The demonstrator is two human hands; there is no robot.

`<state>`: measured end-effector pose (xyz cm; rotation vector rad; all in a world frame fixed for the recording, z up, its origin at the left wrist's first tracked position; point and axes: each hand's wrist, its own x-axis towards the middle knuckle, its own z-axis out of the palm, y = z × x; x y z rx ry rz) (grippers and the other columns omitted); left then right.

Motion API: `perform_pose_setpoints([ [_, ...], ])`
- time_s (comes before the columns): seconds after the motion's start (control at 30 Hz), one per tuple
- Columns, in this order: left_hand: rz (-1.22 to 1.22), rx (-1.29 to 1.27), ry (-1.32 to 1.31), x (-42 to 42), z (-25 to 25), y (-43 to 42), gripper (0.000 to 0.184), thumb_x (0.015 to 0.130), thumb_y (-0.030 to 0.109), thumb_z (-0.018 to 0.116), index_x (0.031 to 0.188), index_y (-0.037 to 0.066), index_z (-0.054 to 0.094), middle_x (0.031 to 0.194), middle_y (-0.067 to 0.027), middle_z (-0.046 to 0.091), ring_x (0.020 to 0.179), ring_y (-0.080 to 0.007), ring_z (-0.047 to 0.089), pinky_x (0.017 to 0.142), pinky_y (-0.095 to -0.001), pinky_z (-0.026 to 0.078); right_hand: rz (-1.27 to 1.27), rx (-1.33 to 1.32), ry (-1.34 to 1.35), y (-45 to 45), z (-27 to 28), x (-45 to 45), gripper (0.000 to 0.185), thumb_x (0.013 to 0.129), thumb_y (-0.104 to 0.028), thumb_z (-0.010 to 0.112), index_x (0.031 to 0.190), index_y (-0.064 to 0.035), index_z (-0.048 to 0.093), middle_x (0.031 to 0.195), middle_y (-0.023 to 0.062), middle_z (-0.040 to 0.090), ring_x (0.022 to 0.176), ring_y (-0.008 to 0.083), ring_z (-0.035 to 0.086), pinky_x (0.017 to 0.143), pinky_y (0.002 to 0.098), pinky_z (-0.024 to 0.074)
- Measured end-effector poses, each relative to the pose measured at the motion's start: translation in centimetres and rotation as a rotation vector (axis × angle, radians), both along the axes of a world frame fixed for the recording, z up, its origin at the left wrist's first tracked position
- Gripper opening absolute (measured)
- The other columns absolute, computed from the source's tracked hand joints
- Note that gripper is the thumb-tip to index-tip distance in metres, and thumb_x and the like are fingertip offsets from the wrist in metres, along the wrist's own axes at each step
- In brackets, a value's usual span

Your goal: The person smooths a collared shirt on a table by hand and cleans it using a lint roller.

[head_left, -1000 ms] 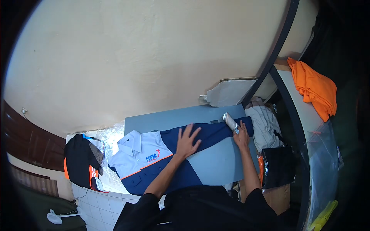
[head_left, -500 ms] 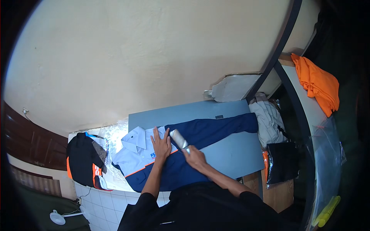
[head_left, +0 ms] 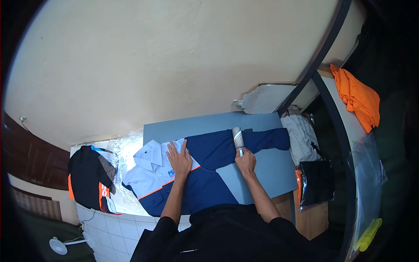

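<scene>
A navy and light grey shirt (head_left: 196, 187) with an orange stripe and a partly covered chest logo lies spread on the blue-grey board (head_left: 196, 120). My left hand (head_left: 179, 161) rests flat on its grey chest part, fingers spread. One long navy sleeve (head_left: 211, 146) stretches to the right across the board. Around the handle of a lint roller (head_left: 238, 138) my right hand (head_left: 245, 162) is closed, and the roller head lies over the middle of that sleeve.
Left of the board, a black and orange garment (head_left: 87, 177) lies beside clear plastic (head_left: 124, 159). On the right are pale cloth (head_left: 300, 135), a black packet (head_left: 316, 182), folded orange cloth (head_left: 358, 98) on a shelf and a yellow item (head_left: 370, 235).
My left hand first moved left from the sleeve onto the chest part and stayed there. The roller in my right hand went left to the shoulder, then back right to mid-sleeve.
</scene>
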<state>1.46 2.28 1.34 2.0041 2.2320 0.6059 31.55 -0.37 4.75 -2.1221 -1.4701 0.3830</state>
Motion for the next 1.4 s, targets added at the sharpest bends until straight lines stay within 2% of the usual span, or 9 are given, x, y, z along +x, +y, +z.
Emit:
perform_pose_setpoints([
  [0.1,-0.003,-0.026,0.009,0.3,0.3,0.2,0.055,0.112,0.031,0.047,0.167,0.031,0.048,0.179,-0.0282,0.019,0.166,-0.0484,0.016,0.133,-0.0641,0.014,0.018,0.043,0.110,-1.0,-0.4,-2.8,0.030,0.101,-0.029,0.069,0.097,0.0002,0.072,0.098,0.0253,0.075,0.090,0.0493,0.073,0.080,0.0579,0.0581],
  [0.27,0.028,0.000,-0.141,-0.7,-0.6,0.6,0.062,0.112,0.024,0.046,0.173,0.020,0.035,0.177,-0.0262,0.029,0.165,-0.0467,0.022,0.133,-0.0612,0.016,0.467,0.048,0.161,-4.2,0.0,-10.6,0.036,0.102,-0.035,0.068,0.103,0.0008,0.071,0.105,0.0255,0.076,0.092,0.0496,0.075,0.082,0.0577,0.0607],
  [0.33,0.034,0.016,-0.117,-0.7,-0.8,0.5,0.063,0.111,0.021,0.047,0.173,0.016,0.035,0.176,-0.0258,0.032,0.165,-0.0461,0.025,0.133,-0.0605,0.017,0.484,-0.006,0.155,-4.2,-0.4,-11.6,0.033,0.100,-0.033,0.071,0.102,-0.0005,0.074,0.107,0.0244,0.077,0.092,0.0491,0.074,0.081,0.0579,0.0605],
  [0.6,0.055,0.022,-0.086,-0.2,-0.3,0.4,0.061,0.111,0.018,0.046,0.171,0.014,0.036,0.175,-0.0257,0.033,0.164,-0.0464,0.026,0.133,-0.0607,0.019,0.072,-0.081,0.046,-0.6,-0.6,-3.7,0.035,0.102,-0.035,0.069,0.103,-0.0006,0.076,0.101,0.0253,0.078,0.092,0.0486,0.076,0.081,0.0588,0.0597],
  [0.8,0.068,0.032,-0.085,-0.1,-0.5,0.6,0.061,0.112,0.021,0.046,0.172,0.016,0.036,0.176,-0.0253,0.032,0.164,-0.0465,0.025,0.133,-0.0608,0.019,-0.016,-0.058,0.052,-1.0,0.4,-2.2,0.037,0.104,-0.035,0.067,0.098,0.0011,0.073,0.099,0.0258,0.077,0.091,0.0490,0.075,0.080,0.0592,0.0585],
  [0.97,0.072,0.010,-0.058,0.1,-0.3,0.6,0.062,0.112,0.023,0.047,0.173,0.017,0.035,0.176,-0.0250,0.032,0.165,-0.0457,0.025,0.132,-0.0612,0.019,0.473,0.035,0.136,-5.4,-0.7,-7.8,0.036,0.103,-0.037,0.068,0.105,-0.0022,0.072,0.104,0.0232,0.076,0.094,0.0485,0.074,0.083,0.0576,0.0597],
  [1.0,0.075,0.010,-0.059,0.0,-0.4,0.6,0.062,0.112,0.024,0.047,0.173,0.017,0.035,0.176,-0.0249,0.032,0.165,-0.0455,0.025,0.132,-0.0612,0.020,0.577,-0.074,0.130,-6.0,-0.5,-8.3,0.038,0.103,-0.040,0.068,0.110,-0.0024,0.073,0.109,0.0233,0.076,0.094,0.0485,0.075,0.085,0.0573,0.0607],
  [1.13,0.071,0.033,-0.052,-0.2,-0.8,0.6,0.061,0.113,0.025,0.048,0.172,0.017,0.036,0.176,-0.0243,0.032,0.165,-0.0451,0.025,0.132,-0.0614,0.020,0.508,-0.178,0.048,-5.2,0.0,-7.7,0.039,0.103,-0.040,0.067,0.112,-0.0032,0.074,0.111,0.0232,0.077,0.094,0.0480,0.075,0.084,0.0590,0.0601],
  [1.4,0.082,0.016,-0.068,0.1,-0.3,0.6,0.059,0.113,0.025,0.047,0.171,0.017,0.038,0.177,-0.0232,0.032,0.165,-0.0434,0.024,0.133,-0.0600,0.020,0.064,-0.077,0.041,-0.9,0.6,-2.0,0.041,0.104,-0.040,0.068,0.102,-0.0002,0.074,0.093,0.0280,0.077,0.090,0.0516,0.074,0.078,0.0603,0.0574],
])
